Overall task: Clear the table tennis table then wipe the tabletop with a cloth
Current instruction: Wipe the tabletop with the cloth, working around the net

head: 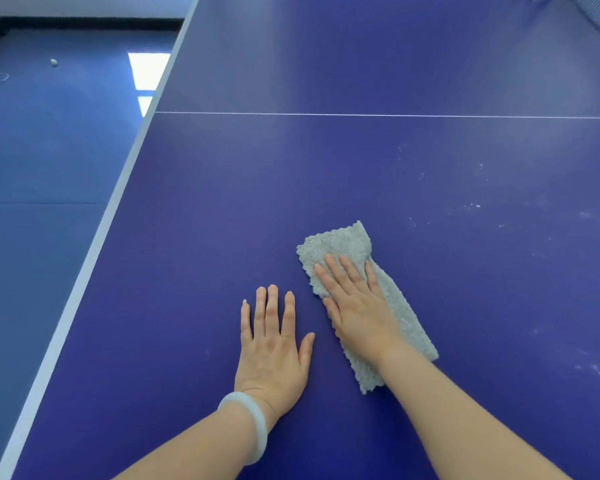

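R hand [357, 303] was laid flat, fingers spread, palm pressed down on the cloth [347, 244]. No grip was closed round it, so it was pinned, not pinched. L hand [274, 344] was also flat and open, empty, planted bare on the tabletop [222, 202] just beside the R hand and apart from the cloth, likely as a brace. A pale bangle [246, 424] was worn on the L wrist.

Cloth: grey, fluffy pile, folded into a strip. It was judged soft, light and limp, w/ no stiffness, so it'd bunch if pushed from one end. Best held by flat palm pressure mid-strip, as was done, or pinched at a short edge for lifting. Long axis ran from near the R wrist out past the fingertips, slanted away and to the L. The far end stuck out beyond the fingers; the near end lay under the forearm.

White specks [475, 206] were scattered on the tabletop to the R of the cloth, so that area was judged not yet wiped. A white line [361, 115] crossed well beyond the fingertips. No loose items were seen on the visible tabletop, so the clearing step was judged done.
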